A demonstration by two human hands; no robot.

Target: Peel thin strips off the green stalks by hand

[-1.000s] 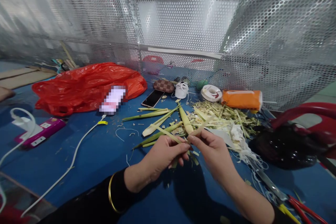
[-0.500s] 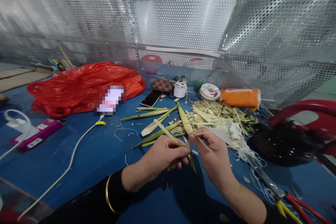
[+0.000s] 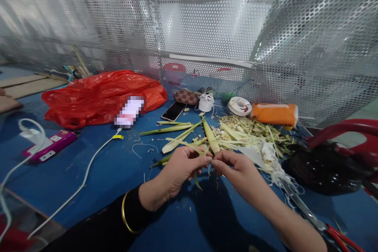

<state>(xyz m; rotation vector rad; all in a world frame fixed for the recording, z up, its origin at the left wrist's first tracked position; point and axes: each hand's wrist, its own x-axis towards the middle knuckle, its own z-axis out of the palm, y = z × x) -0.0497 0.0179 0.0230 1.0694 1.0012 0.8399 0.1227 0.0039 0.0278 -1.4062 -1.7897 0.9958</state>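
My left hand (image 3: pixel 180 167) and my right hand (image 3: pixel 234 169) meet fingertip to fingertip above the blue table (image 3: pixel 103 173). Both pinch the same thin green-yellow leaf strip (image 3: pixel 189 145), which runs up and left from my left fingers and hangs down a little below them. A gold bangle sits on my left wrist. Just beyond the hands lie several long green leaf strips (image 3: pixel 168 129) and a pale pointed leaf piece (image 3: pixel 211 138).
A heap of leaf trimmings (image 3: pixel 254 132) lies right of centre. A red plastic bag (image 3: pixel 100 94), a phone (image 3: pixel 173 110), a tape roll (image 3: pixel 239 106), an orange packet (image 3: pixel 274 113), a purple power strip (image 3: pixel 50 146), a white cable (image 3: pixel 85 179) and red-handled scissors (image 3: pixel 339 234) lie around. Perforated metal panels close the back.
The hands drew together until the fingertips touch. The strip now lies flatter, pointing left, with a shorter tail hanging below. The view shifted slightly.
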